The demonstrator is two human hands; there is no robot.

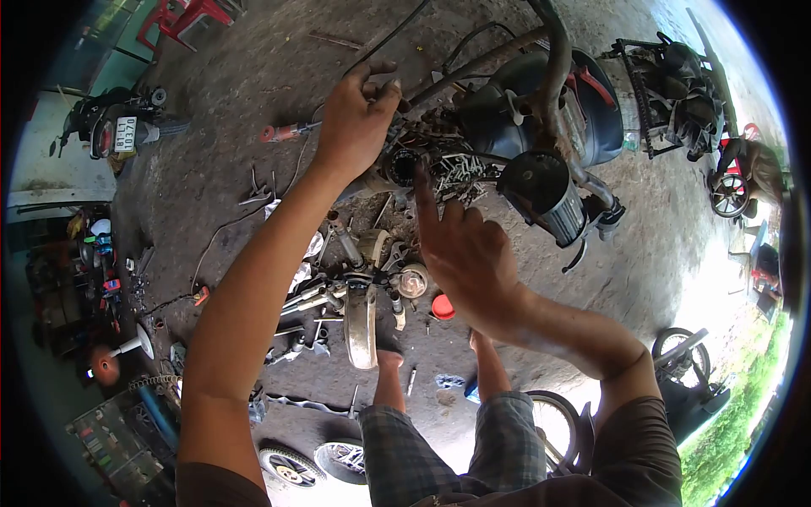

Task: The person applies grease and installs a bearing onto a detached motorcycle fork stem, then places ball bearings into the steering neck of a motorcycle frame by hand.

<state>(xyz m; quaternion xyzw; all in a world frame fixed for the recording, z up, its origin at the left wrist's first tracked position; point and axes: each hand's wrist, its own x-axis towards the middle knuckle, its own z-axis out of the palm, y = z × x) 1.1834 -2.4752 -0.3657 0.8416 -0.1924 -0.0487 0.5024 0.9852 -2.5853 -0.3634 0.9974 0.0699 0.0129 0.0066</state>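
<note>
My left hand (359, 118) is raised over a partly dismantled motorbike engine (456, 169), its fingers curled in. Whatever they hold, if anything, I cannot make out; a dark cable (389, 35) passes close to the fingertips. My right hand (469, 253) has its index finger stretched out and the other fingers bent, with nothing held. That fingertip looks dark and lies at the edge of a round metal opening (401, 167) on the engine; contact is unclear. A ribbed black cylinder part (545, 198) sits to the right, beside the frame tube (557, 84).
Removed parts, including a fender (361, 325), and a red lid (443, 307) lie on the floor near my feet. An orange-handled tool (287, 132) is at upper left. Wheels (291, 465) rest below, a parked motorbike (118, 127) stands left, and a person (756, 173) crouches far right.
</note>
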